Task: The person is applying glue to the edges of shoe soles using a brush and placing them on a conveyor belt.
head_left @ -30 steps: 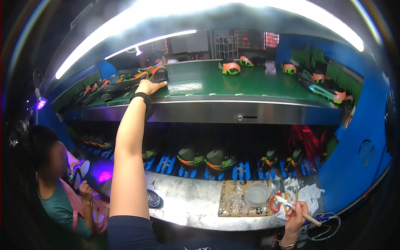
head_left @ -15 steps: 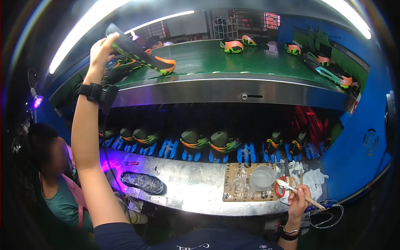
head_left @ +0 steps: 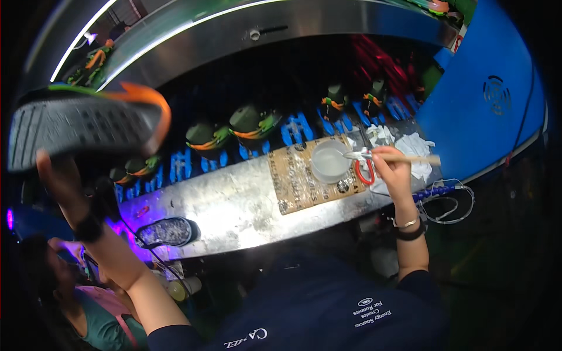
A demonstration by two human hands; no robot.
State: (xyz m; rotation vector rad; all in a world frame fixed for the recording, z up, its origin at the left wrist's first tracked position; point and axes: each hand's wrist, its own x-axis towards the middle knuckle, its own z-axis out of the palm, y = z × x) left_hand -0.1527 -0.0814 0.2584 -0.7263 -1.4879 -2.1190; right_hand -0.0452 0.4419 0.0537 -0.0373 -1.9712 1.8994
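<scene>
My left hand (head_left: pixel 61 182) is closed on a shoe (head_left: pixel 88 124) with a dark bottom and orange trim, raised at the far left. Its bottom faces me, and the fingers on the far side are hidden. In my right hand (head_left: pixel 393 175) is a brush (head_left: pixel 413 158) with a pale wooden handle, its tip at the rim of a clear round tub (head_left: pixel 329 160). That tub stands on a piece of brown printed cardboard (head_left: pixel 291 196). Scissors with red handles (head_left: pixel 365 174) lie beside the tub. A loose shoe sole (head_left: pixel 166 231) rests on the metal bench (head_left: pixel 234 219).
Several shoes (head_left: pixel 253 121) sit on blue racks (head_left: pixel 297 129) behind the bench. Crumpled white paper (head_left: pixel 415 153) and a coiled cable (head_left: pixel 456 202) are at the right, near a blue machine panel (head_left: pixel 489 111). Another person (head_left: pixel 96 316) is close at the lower left.
The shoe has come off the conveyor area toward me and turned, so its bottom shows. My right hand has brought the brush tip to the tub. The whole view has tilted downward.
</scene>
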